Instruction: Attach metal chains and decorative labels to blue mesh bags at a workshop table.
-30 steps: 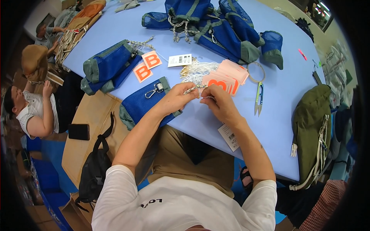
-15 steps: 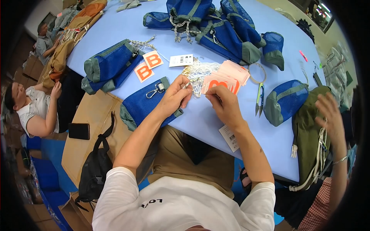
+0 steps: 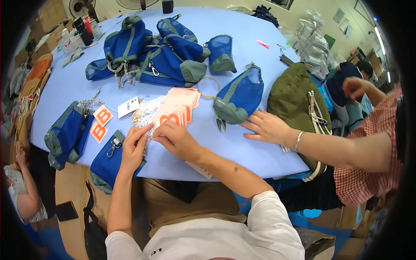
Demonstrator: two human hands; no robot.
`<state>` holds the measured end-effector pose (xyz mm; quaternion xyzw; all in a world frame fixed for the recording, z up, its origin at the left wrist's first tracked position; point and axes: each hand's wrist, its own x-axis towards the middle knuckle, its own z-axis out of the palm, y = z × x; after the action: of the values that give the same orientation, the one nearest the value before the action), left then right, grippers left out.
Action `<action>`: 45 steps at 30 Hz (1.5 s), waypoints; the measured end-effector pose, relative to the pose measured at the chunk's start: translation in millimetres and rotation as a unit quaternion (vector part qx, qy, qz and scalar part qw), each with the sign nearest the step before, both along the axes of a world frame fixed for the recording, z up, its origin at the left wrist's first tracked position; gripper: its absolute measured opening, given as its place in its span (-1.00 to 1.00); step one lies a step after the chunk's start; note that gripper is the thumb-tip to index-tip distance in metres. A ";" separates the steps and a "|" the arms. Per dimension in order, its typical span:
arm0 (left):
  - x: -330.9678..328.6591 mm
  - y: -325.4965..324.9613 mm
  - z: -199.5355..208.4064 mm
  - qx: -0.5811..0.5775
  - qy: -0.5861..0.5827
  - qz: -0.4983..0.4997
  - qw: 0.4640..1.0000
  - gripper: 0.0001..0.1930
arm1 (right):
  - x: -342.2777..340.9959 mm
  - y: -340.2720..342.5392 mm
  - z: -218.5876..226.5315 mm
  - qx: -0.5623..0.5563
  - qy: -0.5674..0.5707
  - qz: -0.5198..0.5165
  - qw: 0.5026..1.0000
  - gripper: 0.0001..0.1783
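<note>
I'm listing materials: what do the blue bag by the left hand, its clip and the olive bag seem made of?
Blue bag: matt mesh, probably synthetic, from its netted texture.
Clip: likely metal, given its silvery shine; plated plastic is possible.
Olive bag: dull cloth, judging by soft creases; cotton or synthetic, I can't tell.

The person I watch remotely wears a white cloth T-shirt point(image 3: 212, 236) with small black lettering point(image 3: 154, 252) on the chest, loose short sleeves point(image 3: 272, 212) and creased brown cloth trousers point(image 3: 190, 212). A small dark mark point(image 3: 236, 169) dots the right forearm point(image 3: 221, 164); the left hand point(image 3: 133, 151) and right hand point(image 3: 175, 138) are bare.
</note>
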<state>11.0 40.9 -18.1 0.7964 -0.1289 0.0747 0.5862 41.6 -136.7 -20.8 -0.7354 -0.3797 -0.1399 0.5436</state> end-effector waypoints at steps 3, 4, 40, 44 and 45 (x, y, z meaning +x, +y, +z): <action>0.1 -0.5 -2.3 -0.024 0.023 -0.009 0.999 -0.74 | -0.1 -0.1 0.8 0.012 0.000 0.001 1.000 -0.91; -0.8 0.2 -2.6 -0.021 0.010 -0.018 1.000 -0.73 | 0.6 1.1 0.5 0.013 -0.008 -0.001 1.000 -0.91; -2.7 2.9 2.7 -0.064 0.134 -0.012 0.989 -0.93 | -2.5 -2.0 -1.0 -0.036 0.168 -0.014 0.985 -0.87; -2.7 0.6 -1.1 -0.033 0.109 -0.011 0.993 -0.93 | -2.0 -2.1 -1.4 -0.033 0.171 -0.029 0.984 -0.86; -2.6 -0.3 -1.8 -0.029 0.082 -0.013 0.996 -0.92 | -1.6 -2.6 -1.7 -0.035 0.173 -0.035 0.984 -0.86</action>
<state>8.4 40.6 -19.8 0.7805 -0.0887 0.0050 0.6189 40.0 -139.2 -22.6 -0.7800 -0.2586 -0.0164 0.5697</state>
